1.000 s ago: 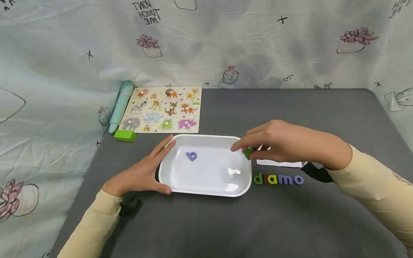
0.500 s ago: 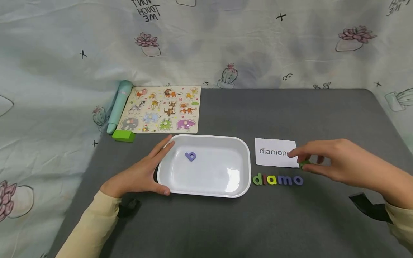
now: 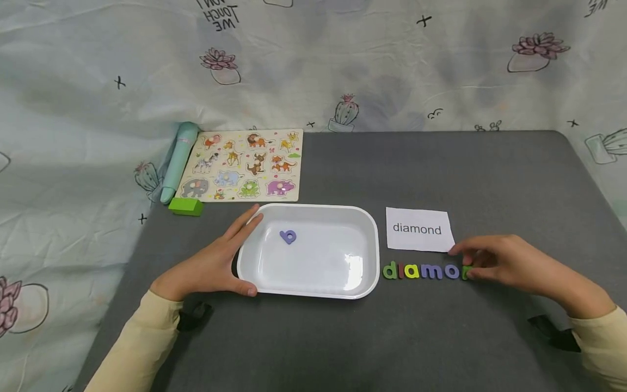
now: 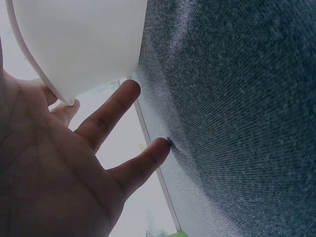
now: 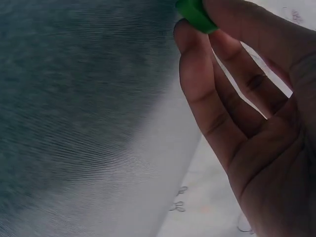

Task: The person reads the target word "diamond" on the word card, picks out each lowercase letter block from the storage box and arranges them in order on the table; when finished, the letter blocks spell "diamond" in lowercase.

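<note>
My left hand point(image 3: 210, 267) spreads along the left end of a white tray point(image 3: 318, 291), fingers at its far corner and thumb at its near edge. In the left wrist view the fingers are extended, two of them apart from the tray wall point(image 4: 89, 44). Inside the tray lies one purple letter point(image 3: 288, 237). My right hand point(image 3: 514, 267) pinches a green letter point(image 3: 465, 272) between thumb and fingertips, at the right end of a row of coloured letters reading "diamo" point(image 3: 431, 271). The right wrist view shows the green letter point(image 5: 195, 15) partly covered by the thumb.
A white card point(image 3: 418, 239) printed "diamond" lies behind the letter row. Behind the tray is an animal puzzle board point(image 3: 266, 147), with a teal cylinder point(image 3: 178, 163) and a green block point(image 3: 186, 206) at its left. A patterned curtain point(image 3: 392, 60) hangs behind the table.
My right hand has moved from above the tray's right end, over the card, down to the row's right end with the green letter. The card is uncovered. My left hand stays at the tray.
</note>
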`<state>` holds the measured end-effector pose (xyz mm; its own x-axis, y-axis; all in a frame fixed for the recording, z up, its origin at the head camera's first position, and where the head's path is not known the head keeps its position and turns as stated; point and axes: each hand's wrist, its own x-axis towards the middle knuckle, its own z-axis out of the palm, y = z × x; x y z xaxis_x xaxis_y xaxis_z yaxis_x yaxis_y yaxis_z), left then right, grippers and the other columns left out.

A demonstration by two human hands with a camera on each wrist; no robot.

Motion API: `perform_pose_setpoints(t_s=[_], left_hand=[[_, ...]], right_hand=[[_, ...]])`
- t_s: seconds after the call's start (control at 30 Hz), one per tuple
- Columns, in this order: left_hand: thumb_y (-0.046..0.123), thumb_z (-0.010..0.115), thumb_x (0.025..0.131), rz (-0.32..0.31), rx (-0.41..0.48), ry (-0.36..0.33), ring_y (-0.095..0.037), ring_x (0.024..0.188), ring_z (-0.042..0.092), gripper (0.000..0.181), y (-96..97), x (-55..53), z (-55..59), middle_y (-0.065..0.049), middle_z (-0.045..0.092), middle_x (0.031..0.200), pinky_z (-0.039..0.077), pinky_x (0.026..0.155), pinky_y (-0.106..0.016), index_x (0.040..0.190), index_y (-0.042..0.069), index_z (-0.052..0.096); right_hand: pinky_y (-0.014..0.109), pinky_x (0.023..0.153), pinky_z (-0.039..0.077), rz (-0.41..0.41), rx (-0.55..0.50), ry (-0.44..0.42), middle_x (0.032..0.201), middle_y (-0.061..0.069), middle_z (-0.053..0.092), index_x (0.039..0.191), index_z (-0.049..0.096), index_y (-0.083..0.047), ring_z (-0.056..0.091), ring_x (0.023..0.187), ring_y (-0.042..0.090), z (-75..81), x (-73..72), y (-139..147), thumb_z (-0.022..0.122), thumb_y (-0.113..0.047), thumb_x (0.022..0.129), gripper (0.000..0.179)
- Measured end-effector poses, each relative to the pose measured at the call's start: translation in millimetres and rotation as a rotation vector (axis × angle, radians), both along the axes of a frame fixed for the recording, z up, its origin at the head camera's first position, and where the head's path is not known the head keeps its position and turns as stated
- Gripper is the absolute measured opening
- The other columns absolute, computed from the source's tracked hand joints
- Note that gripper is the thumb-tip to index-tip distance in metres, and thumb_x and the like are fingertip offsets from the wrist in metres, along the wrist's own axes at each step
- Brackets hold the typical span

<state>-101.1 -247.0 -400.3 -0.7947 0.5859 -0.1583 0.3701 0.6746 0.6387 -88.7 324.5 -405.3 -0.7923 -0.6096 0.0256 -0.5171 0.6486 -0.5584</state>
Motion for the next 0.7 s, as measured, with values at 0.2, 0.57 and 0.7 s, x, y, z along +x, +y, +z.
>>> perform_pose_setpoints(t_s=[0.2, 0.57, 0.7], left_hand=[[0.056, 0.093, 0.065, 0.006, 0.001, -0.008, -0.031, 0.146, 0.024, 0.136, 0.3, 0.5, 2.0, 0.009, -0.011, 0.169, 0.039, 0.104, -0.059, 0.165, 0.025, 0.005], [0.057, 0.092, 0.065, 0.004, -0.008, -0.001, -0.031, 0.147, 0.023, 0.137, -0.1, 0.6, 2.9, 0.007, -0.011, 0.169, 0.038, 0.105, -0.059, 0.165, 0.027, 0.004], [0.057, 0.092, 0.065, 0.002, -0.008, 0.000, -0.031, 0.147, 0.023, 0.136, 0.5, 0.0, 2.5, 0.007, -0.010, 0.169, 0.038, 0.105, -0.059, 0.165, 0.027, 0.004]], right_hand=[[0.024, 0.060, 0.047, -0.015, 0.029, 0.060, 0.086, -0.025, 0.060, 0.111, 0.073, -0.019, 0.056, 0.074, -0.005, -8.0, -1.8, -0.6, 0.091, -0.002, 0.071, 0.047], [0.026, 0.060, 0.046, -0.033, 0.101, 0.034, 0.086, -0.026, 0.059, 0.114, 0.073, -0.019, 0.054, 0.074, -0.006, 2.6, -3.7, -4.0, 0.088, -0.012, 0.078, 0.039], [0.027, 0.060, 0.049, -0.063, 0.123, 0.065, 0.088, -0.024, 0.061, 0.118, 0.073, -0.019, 0.057, 0.077, -0.004, 28.7, -9.0, -9.7, 0.085, -0.020, 0.085, 0.035]])
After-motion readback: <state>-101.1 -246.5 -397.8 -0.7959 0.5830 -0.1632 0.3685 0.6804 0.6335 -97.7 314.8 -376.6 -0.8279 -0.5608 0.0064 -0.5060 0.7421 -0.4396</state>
